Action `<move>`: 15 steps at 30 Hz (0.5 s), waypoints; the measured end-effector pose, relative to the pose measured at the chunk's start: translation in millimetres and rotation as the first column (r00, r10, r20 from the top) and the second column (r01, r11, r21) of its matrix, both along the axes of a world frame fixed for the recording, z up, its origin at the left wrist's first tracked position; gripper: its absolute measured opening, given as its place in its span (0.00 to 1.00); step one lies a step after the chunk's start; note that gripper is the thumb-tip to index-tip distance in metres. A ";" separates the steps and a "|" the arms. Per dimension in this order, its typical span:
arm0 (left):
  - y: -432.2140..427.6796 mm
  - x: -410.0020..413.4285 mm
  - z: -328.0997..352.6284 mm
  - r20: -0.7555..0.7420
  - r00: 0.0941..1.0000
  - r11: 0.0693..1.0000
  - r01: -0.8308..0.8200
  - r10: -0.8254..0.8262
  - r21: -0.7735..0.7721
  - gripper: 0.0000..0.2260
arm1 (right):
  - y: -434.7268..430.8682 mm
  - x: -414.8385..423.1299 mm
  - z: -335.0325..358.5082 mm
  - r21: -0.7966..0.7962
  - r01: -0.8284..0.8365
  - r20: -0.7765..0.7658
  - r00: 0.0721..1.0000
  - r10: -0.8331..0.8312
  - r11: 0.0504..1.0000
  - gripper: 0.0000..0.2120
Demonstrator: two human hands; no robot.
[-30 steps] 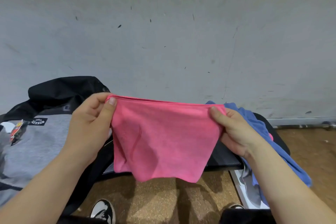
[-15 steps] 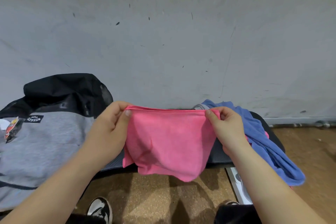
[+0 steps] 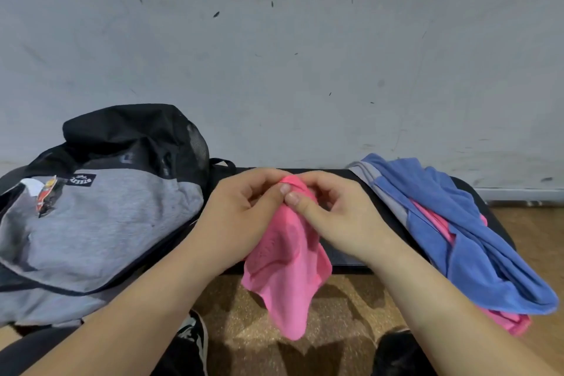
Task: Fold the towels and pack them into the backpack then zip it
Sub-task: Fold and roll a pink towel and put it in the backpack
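Now we have brought our left hand (image 3: 241,217) and right hand (image 3: 335,217) together, thumbs touching, both pinching the pink towel (image 3: 287,278)'s top edge, doubled and hanging.

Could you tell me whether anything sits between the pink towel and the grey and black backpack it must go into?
No loose object does: only the left hand, which pinches the pink cloth towel with the right hand, lies toward the grey and black fabric backpack. Its opening is not visible.
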State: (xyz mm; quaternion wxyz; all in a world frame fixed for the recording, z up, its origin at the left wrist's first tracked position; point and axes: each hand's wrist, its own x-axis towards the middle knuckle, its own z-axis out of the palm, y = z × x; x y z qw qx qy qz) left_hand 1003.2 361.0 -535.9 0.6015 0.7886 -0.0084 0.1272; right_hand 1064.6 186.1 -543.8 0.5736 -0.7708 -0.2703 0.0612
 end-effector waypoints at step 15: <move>5.2 8.7 -9.3 -0.138 0.984 0.994 -0.113 0.111 -0.005 0.05 | 12.7 7.1 -6.2 -0.039 0.030 0.005 1.000 -0.030 0.999 0.08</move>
